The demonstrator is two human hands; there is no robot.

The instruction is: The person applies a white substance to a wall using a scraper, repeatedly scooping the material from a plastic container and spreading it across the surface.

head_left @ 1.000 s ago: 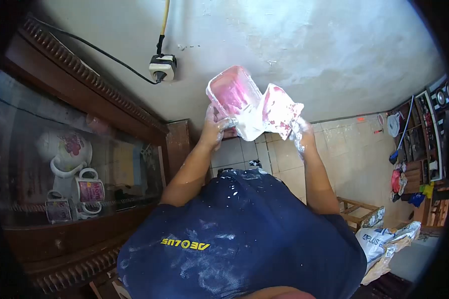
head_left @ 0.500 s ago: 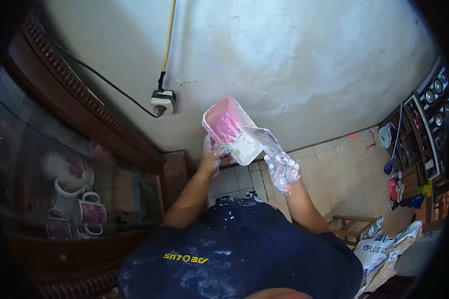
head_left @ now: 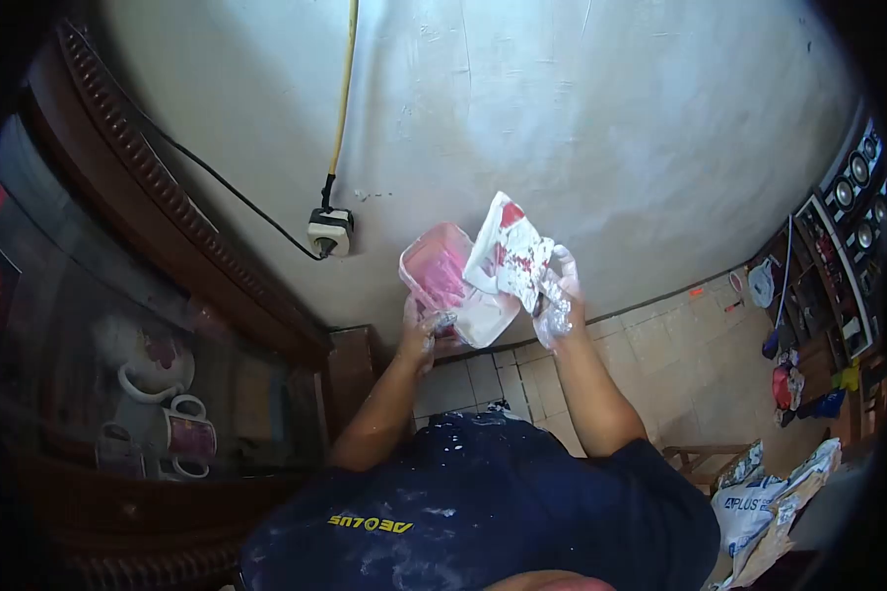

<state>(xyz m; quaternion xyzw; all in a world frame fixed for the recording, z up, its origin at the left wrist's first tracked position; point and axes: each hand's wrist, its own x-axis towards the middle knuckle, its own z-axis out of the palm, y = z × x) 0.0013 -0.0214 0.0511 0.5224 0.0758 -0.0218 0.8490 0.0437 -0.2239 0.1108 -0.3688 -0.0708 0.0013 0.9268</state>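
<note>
My left hand, smeared with white, grips the near left side of a pink plastic tub. White paste lies at the tub's near end, and its inside walls are streaked with white. My right hand, thickly coated in the paste, is closed on a broad flat putty scraper. Red patches show through the white on the scraper's face. Its blade points up and left, overlapping the tub's right rim in this view.
Ahead rises a pale plastered wall with a socket box and cable. A dark wooden glass cabinet with mugs stands left. Right are a shelf with speakers, a printed sack and a wooden stool.
My right hand has lifted the scraper from inside the tub and turned it, so its red-patched face shows. The tub sits slightly lower in view.
</note>
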